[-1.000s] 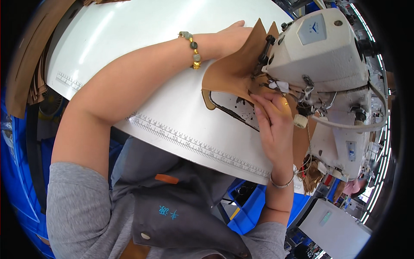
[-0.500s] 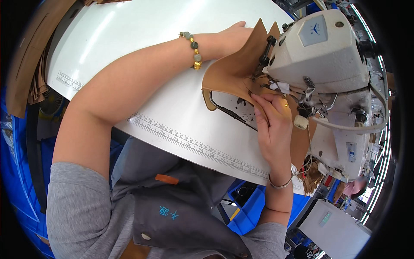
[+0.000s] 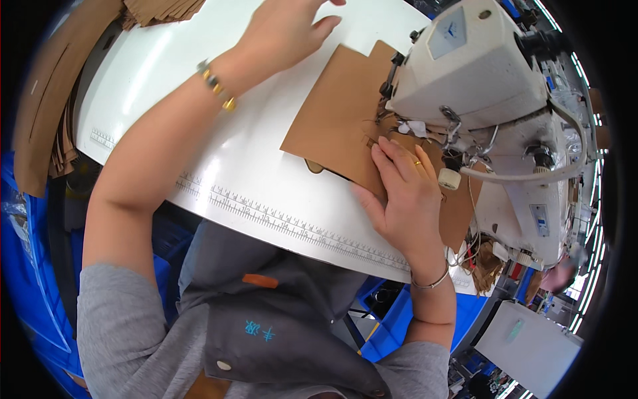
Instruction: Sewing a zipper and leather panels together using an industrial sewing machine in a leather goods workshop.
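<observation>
A white sewing machine (image 3: 472,80) stands at the right, its needle area over a brown, leather-like piece (image 3: 325,113) lying mostly flat on the white table (image 3: 239,153). A curved tan edge of another part (image 3: 314,166) shows under it. My left hand (image 3: 286,33) is up at the top, left of the machine, thumb apart and nothing visible in it; some fingertips are cropped. My right hand (image 3: 402,193) lies on the piece just below the needle area, fingers stretched and thumb apart, pressing on it. The contact under the fingertips is hard to make out.
Stacks of brown pieces (image 3: 159,8) and long brown strips (image 3: 50,100) line the left. Blue bins (image 3: 392,319) sit below the table. A white box-like unit (image 3: 528,346) is at lower right. A person in pink (image 3: 558,276) is in the far right background.
My left hand has risen and moved left, off the piece. The raised brown flap has folded down over the opening. My right hand has flattened and shifted slightly left.
</observation>
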### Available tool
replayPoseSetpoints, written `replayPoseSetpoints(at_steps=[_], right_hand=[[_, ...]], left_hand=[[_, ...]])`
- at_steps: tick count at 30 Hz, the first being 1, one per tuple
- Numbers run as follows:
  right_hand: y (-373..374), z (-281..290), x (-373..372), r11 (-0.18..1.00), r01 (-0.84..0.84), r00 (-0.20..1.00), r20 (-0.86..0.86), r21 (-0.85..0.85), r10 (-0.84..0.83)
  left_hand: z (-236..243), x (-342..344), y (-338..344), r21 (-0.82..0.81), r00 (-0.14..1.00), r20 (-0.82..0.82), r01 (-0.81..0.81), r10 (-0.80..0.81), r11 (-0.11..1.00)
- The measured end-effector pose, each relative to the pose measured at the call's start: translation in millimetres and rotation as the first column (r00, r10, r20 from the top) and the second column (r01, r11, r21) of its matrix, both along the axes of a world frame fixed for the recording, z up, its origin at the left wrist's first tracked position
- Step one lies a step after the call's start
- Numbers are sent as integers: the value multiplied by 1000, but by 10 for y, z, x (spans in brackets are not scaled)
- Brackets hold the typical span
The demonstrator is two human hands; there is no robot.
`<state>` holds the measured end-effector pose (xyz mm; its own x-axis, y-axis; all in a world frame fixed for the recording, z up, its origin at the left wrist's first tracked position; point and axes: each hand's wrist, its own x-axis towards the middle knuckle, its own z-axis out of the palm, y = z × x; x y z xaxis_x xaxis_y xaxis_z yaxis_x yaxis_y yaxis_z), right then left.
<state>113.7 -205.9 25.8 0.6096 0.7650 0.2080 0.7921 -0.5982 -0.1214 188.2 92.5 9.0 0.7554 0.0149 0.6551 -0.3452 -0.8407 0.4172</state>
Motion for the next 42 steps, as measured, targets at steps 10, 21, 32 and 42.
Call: replayPoseSetpoints(at_steps=[10,21,32,42], right_hand=[[-117,-78,-11,999,-24,999,-48,35,25],[-330,-211,74,996,59,982,-181,59,-48],[-522,21,-35,1000,-24,997,74,1,24],[-4305,1881,993,474,760,152,588,444,-795]], left_hand=[[-58,-1090,-534,321,886,-290,446,-361,836],[-107,-937,-637,339,898,-304,415,-319,844],[-141,-928,-653,254,904,-284,393,-320,884],[-198,-924,-671,294,906,-313,379,-286,878]])
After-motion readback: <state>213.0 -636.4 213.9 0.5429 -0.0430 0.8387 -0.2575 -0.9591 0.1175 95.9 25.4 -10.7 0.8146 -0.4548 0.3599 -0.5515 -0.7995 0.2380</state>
